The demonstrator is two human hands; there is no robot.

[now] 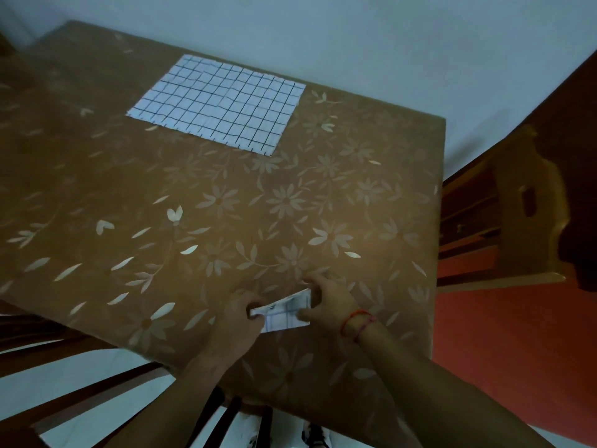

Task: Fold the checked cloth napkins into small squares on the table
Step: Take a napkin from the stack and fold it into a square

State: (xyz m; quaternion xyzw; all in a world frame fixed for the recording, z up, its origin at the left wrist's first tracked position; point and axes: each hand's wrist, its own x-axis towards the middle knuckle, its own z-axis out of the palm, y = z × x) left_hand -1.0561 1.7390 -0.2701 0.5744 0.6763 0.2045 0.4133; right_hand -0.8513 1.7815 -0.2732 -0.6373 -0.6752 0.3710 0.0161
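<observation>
Napkin point(286, 314) between left hand point(239, 323), right hand point(328, 302)

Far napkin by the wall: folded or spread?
Spread: far napkin lies flat on the table, full grid showing. Left hand and right hand hold the near napkin instead.

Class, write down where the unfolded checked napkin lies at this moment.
In the head view, the unfolded napkin lies flat on the far part of the table, near the wall, away from the folded napkin at the near edge.
</observation>
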